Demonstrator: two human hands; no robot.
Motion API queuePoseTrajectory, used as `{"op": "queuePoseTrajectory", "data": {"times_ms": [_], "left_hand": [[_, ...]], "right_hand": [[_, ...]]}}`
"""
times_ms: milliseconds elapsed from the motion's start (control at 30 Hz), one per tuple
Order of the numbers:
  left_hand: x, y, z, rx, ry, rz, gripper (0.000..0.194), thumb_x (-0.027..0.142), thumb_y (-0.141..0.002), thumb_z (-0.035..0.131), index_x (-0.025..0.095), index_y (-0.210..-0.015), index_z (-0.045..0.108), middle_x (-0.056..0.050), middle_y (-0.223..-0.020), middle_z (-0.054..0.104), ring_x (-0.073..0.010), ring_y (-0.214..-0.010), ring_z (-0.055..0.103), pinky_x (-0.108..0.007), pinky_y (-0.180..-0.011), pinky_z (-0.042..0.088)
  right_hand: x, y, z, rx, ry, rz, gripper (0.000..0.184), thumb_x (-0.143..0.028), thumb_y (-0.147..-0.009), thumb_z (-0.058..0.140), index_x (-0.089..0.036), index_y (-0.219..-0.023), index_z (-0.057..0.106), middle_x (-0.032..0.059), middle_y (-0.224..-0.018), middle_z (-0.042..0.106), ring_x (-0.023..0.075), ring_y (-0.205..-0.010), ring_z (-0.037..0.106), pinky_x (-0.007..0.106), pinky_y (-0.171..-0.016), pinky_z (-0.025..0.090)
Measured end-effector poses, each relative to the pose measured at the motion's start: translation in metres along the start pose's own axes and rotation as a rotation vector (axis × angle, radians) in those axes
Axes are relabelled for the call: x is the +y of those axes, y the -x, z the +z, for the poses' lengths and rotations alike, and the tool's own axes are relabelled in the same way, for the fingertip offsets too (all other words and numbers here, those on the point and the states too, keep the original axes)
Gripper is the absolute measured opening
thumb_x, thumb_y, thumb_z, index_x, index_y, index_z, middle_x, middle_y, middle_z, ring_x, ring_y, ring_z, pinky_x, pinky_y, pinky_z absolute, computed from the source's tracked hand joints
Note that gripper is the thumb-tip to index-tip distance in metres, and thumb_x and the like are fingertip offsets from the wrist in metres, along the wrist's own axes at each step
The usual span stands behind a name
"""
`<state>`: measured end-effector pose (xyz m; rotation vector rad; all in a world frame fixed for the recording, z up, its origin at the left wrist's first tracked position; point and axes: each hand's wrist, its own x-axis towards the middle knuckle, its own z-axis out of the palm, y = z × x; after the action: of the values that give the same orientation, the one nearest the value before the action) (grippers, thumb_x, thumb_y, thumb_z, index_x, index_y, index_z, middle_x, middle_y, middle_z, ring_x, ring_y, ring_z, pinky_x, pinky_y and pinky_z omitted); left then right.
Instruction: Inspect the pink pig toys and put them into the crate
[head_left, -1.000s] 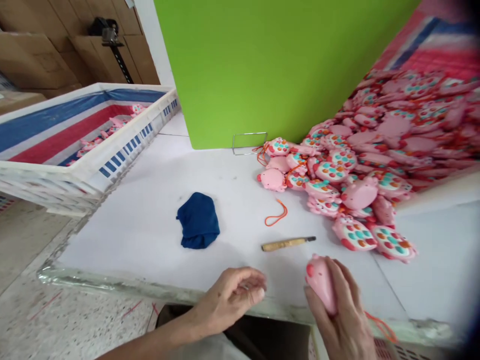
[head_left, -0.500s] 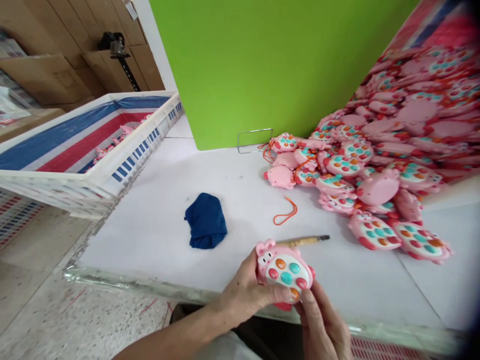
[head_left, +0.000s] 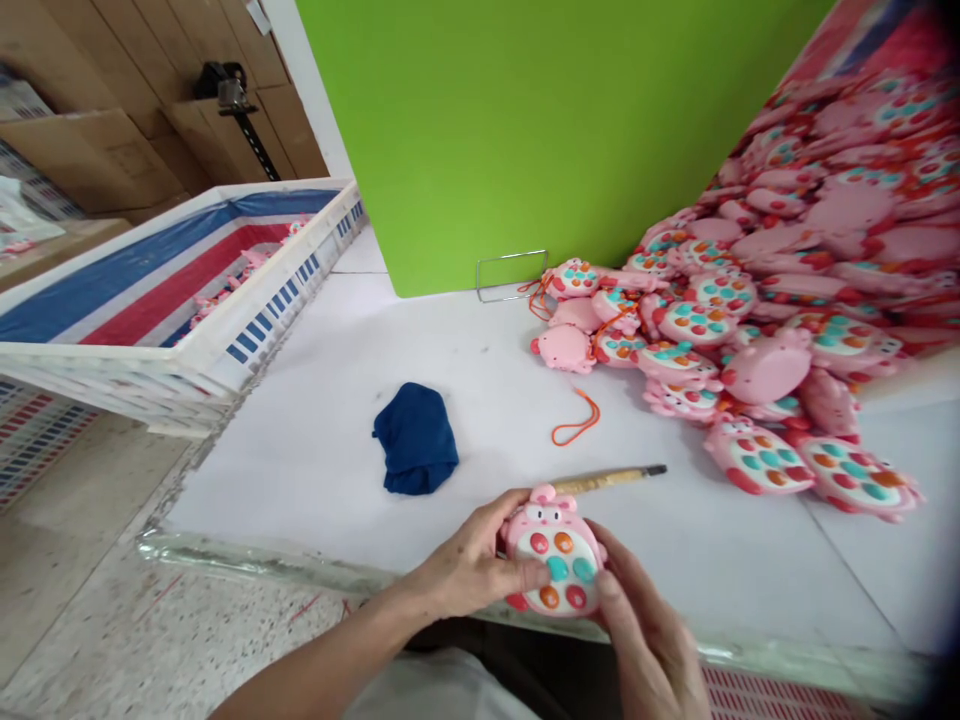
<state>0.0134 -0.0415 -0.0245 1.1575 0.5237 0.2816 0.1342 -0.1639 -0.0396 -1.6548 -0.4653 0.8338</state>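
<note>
I hold a pink pig-shaped toy [head_left: 553, 556] with round coloured buttons, face up, over the table's near edge. My left hand [head_left: 465, 570] grips its left side, thumb across the buttons. My right hand [head_left: 637, 630] cups its right and underside, thumb on its lower edge. Just behind the toy lies a slim wooden-handled tool [head_left: 609, 480] on the white table [head_left: 315, 450].
A big heap of the same pink toys [head_left: 757, 300] fills the right side. A loose orange cord [head_left: 577, 420] and a folded blue cloth [head_left: 415, 452] lie mid-table. A green board [head_left: 540, 130] stands behind. A white crate with striped lining [head_left: 172, 290] sits left.
One second ago only my right hand held the toy, back up. It has been turned button-side up and both hands have closed on it, now a little lower and nearer me.
</note>
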Motion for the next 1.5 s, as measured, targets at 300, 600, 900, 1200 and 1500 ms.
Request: {"op": "queuePoseTrajectory", "data": {"times_ms": [300, 600, 900, 1200, 1500], "left_hand": [[0.013, 0.008, 0.013, 0.102, 0.004, 0.018, 0.071, 0.022, -0.061, 0.079, 0.023, -0.124, 0.047, -0.007, -0.117, 0.057, -0.0221, -0.102, 0.055, -0.030, -0.087, 0.045], [0.002, 0.011, 0.007, 0.118, 0.060, -0.058, 0.082, 0.018, -0.060, 0.079, 0.025, -0.130, 0.037, -0.006, -0.114, 0.057, -0.0192, -0.098, 0.055, -0.029, -0.084, 0.045], [0.006, 0.009, 0.000, 0.040, 0.087, -0.046, 0.071, 0.017, -0.061, 0.077, 0.022, -0.124, 0.045, -0.006, -0.114, 0.057, -0.0217, -0.102, 0.054, -0.031, -0.085, 0.044], [-0.003, 0.009, -0.003, 0.116, 0.008, -0.058, 0.052, 0.037, -0.078, 0.063, 0.021, -0.126, 0.048, -0.007, -0.118, 0.056, -0.0229, -0.106, 0.054, -0.032, -0.087, 0.045], [0.005, 0.013, 0.004, 0.087, 0.041, -0.052, 0.048, 0.047, -0.084, 0.051, 0.022, -0.126, 0.048, -0.008, -0.119, 0.058, -0.0236, -0.105, 0.055, -0.035, -0.087, 0.045]], "right_hand": [[-0.004, 0.003, 0.012, -0.057, -0.305, 0.172, 0.048, -0.048, -0.074, 0.066, -0.022, -0.113, 0.057, 0.0087, -0.113, 0.067, 0.0269, -0.103, 0.062, 0.031, -0.079, 0.053], [-0.004, 0.004, 0.012, -0.030, -0.189, 0.146, 0.050, -0.049, -0.073, 0.066, -0.021, -0.114, 0.059, 0.0079, -0.110, 0.069, 0.0261, -0.101, 0.063, 0.032, -0.084, 0.051], [-0.004, 0.008, 0.005, -0.018, 0.044, 0.126, 0.055, -0.058, -0.075, 0.058, -0.023, -0.117, 0.062, 0.0031, -0.122, 0.063, 0.0274, -0.117, 0.053, 0.032, -0.094, 0.046], [-0.010, 0.010, 0.010, -0.044, 0.109, 0.036, 0.050, -0.056, -0.075, 0.058, -0.025, -0.114, 0.065, 0.0008, -0.119, 0.065, 0.0273, -0.114, 0.056, 0.031, -0.090, 0.050], [-0.006, 0.009, 0.012, 0.006, 0.019, 0.135, 0.056, -0.055, -0.073, 0.062, -0.018, -0.115, 0.059, 0.0060, -0.110, 0.069, 0.0272, -0.103, 0.062, 0.030, -0.084, 0.053]]}}
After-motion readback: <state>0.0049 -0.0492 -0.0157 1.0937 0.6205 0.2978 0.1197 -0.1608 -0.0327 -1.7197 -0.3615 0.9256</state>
